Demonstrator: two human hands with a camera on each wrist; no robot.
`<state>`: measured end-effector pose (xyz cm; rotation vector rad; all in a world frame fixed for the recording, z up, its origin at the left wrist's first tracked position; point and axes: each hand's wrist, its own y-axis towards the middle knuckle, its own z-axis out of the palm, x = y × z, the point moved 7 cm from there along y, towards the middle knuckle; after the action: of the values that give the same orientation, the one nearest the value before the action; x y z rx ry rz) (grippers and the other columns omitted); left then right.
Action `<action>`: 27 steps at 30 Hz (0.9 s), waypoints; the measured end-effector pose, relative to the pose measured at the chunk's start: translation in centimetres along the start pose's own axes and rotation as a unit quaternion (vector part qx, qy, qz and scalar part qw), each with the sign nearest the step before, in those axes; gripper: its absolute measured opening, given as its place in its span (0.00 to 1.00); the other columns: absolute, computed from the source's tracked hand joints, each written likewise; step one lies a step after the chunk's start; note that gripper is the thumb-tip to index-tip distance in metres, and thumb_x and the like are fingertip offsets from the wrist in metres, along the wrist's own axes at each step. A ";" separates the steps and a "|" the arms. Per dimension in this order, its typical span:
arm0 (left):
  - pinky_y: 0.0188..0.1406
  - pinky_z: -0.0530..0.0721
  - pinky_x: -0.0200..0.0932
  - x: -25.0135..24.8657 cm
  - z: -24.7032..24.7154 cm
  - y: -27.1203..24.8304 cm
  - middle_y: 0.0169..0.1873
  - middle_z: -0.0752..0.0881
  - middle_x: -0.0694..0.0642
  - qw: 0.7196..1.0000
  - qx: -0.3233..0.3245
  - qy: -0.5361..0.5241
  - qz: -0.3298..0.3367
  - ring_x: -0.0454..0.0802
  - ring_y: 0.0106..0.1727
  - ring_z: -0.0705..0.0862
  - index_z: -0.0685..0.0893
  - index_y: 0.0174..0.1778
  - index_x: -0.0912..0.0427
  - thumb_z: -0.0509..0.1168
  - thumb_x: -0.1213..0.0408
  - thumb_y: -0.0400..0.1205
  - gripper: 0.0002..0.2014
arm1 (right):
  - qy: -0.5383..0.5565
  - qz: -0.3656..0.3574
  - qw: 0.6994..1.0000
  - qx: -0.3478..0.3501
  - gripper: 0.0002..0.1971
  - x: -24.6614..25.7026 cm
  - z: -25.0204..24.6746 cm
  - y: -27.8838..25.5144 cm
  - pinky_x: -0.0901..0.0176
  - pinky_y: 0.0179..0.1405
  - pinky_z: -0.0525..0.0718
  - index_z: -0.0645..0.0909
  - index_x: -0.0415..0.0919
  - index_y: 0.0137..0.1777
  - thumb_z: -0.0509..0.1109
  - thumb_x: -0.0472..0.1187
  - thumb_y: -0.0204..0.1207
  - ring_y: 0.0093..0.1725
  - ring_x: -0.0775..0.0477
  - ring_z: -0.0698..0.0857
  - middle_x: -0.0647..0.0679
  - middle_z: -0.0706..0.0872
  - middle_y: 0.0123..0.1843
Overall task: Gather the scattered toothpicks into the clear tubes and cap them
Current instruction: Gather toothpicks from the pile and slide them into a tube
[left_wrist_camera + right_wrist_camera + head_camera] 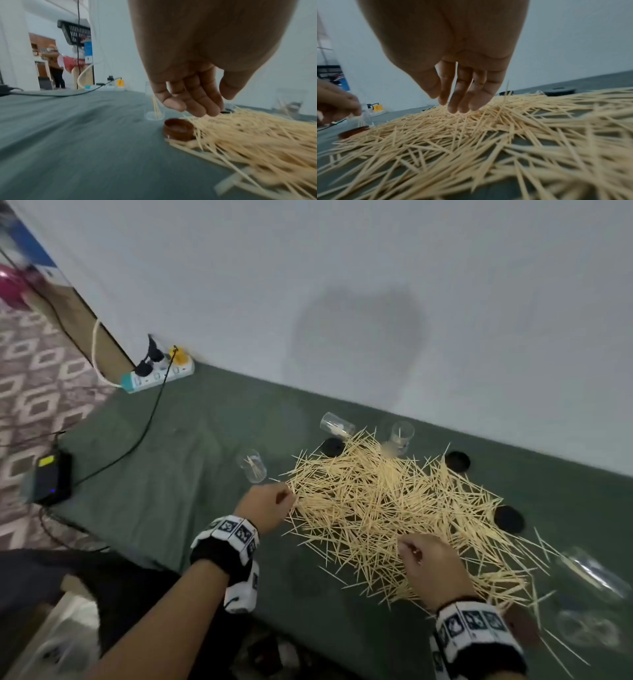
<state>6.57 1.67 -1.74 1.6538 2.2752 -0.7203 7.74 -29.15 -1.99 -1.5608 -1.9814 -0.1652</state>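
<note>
A wide heap of pale wooden toothpicks (387, 508) lies on the green cloth (164, 474). My left hand (286, 498) hangs at the heap's left edge, fingers (197, 108) relaxed and brushing the sticks, with nothing held. My right hand (409, 549) hovers over the near side, straight fingers (462, 106) touching the heap. One clear tube (251, 465) stands upright just beyond my left hand with a few toothpicks inside. Another clear tube (337, 424) lies on its side and a third (401, 436) stands at the back. A brown cap (178, 128) sits below my left fingers. Black caps (333, 446) (457, 461) (509, 518) ring the heap.
Two more clear tubes (592, 573) (589, 628) lie blurred at the right. A power strip (157, 376) with a black cable sits by the white wall (376, 285). A black device (51, 477) is at the cloth's left edge. A person (56, 65) stands far off.
</note>
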 end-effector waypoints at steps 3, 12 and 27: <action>0.44 0.85 0.43 0.1 -1.3 2.2 0.35 0.86 0.48 0.998 -0.057 0.008 0.031 0.46 0.37 0.85 0.84 0.43 0.51 0.61 0.55 0.85 0.09 | -0.095 -0.041 0.995 0.003 0.19 0.6 0.8 1.9 0.53 0.71 0.76 0.76 0.58 0.71 0.61 0.56 0.81 0.71 0.51 0.73 0.57 0.78 0.66; 0.66 0.70 0.58 1.5 -3.6 5.7 0.70 0.74 0.54 0.961 -0.211 0.176 0.039 0.57 0.74 0.66 0.80 0.67 0.49 0.65 0.48 0.80 0.20 | -0.208 -0.075 0.975 -0.002 0.25 1.8 2.2 4.5 0.45 0.72 0.75 0.67 0.61 0.76 0.61 0.61 0.80 0.74 0.48 0.67 0.55 0.71 0.74; 0.62 0.79 0.56 2.7 -3.2 3.6 0.66 0.74 0.64 0.980 -0.160 0.115 0.026 0.65 0.62 0.78 0.74 0.70 0.61 0.65 0.65 0.79 0.21 | -0.203 -0.042 0.977 -0.044 0.22 2.3 2.1 0.2 0.44 0.72 0.73 0.72 0.57 0.74 0.60 0.58 0.82 0.76 0.46 0.68 0.51 0.74 0.75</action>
<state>9.36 6.42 -1.13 1.7032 2.3348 -0.1432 6.84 -26.18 -2.55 -1.6698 -2.3855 0.0381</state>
